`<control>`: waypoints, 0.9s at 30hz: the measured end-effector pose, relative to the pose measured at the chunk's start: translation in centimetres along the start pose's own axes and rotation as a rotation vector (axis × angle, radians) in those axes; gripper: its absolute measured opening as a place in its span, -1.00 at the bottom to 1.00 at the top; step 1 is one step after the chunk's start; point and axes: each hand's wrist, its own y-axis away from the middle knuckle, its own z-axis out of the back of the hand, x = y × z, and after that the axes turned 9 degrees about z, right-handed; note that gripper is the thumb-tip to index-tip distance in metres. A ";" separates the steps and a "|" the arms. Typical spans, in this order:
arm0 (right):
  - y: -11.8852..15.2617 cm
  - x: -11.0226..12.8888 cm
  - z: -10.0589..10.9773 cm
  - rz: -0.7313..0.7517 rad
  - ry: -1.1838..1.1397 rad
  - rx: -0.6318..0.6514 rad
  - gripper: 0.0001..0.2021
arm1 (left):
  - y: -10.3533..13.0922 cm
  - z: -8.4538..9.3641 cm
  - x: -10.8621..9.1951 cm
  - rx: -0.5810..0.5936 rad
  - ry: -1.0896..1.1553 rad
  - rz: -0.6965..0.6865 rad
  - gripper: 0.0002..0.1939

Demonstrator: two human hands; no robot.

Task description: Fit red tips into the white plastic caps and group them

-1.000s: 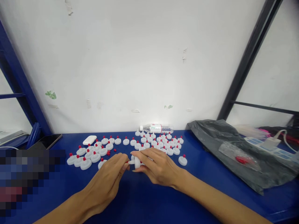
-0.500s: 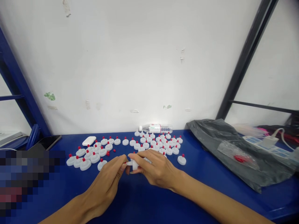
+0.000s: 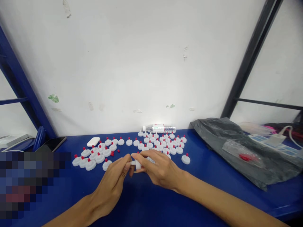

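In front of me, my right hand (image 3: pixel 157 167) grips a white nozzle cap (image 3: pixel 138 164) by its wide round base, with the spout pointing left. My left hand (image 3: pixel 118 173) meets it there, thumb and fingers pinched round the spout's tip. A small red tip cap showed in that pinch a moment earlier; the fingers now cover it. Just beyond my hands stand many white nozzle caps with red tips (image 3: pixel 91 164). Several nozzle caps with bare spouts (image 3: pixel 140 133) stand near the bottle. A few loose red tip caps (image 3: pixel 112 154) lie behind my left hand.
A clear plastic bottle (image 3: pixel 158 128) lies against the wall. At the left are a white case (image 3: pixel 93 142) and a dark phone or tablet (image 3: pixel 52 145). A grey plastic bag (image 3: pixel 222 138) covers the right side, with a clear bag of red pieces (image 3: pixel 243 154) on it.
My view has shifted slightly, so the things on the table sit a little farther right. Both hands keep their hold, and the red bit at the spout's tip is now hidden.
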 end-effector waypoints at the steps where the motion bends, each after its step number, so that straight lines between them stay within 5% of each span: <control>1: 0.0 0.1 -0.1 -0.007 -0.014 -0.011 -0.67 | 0.0 0.0 0.1 -0.009 -0.013 -0.008 -0.63; 13: 0.1 0.3 -0.2 0.026 0.071 -0.005 -0.60 | 0.2 -0.3 0.3 0.013 0.022 0.002 -0.63; 18: -0.8 -0.4 0.2 -0.052 0.044 -0.014 -0.63 | -1.4 1.6 -1.3 0.034 -0.082 0.014 -0.57; 23: -0.3 -4.5 2.2 -0.320 0.050 -0.084 -0.70 | -3.4 3.9 0.7 -0.173 -0.491 -0.069 -0.65; 27: 1.8 -9.3 4.3 -0.648 0.223 -0.044 -0.71 | -4.2 3.9 4.0 -0.187 -0.803 -0.099 -0.66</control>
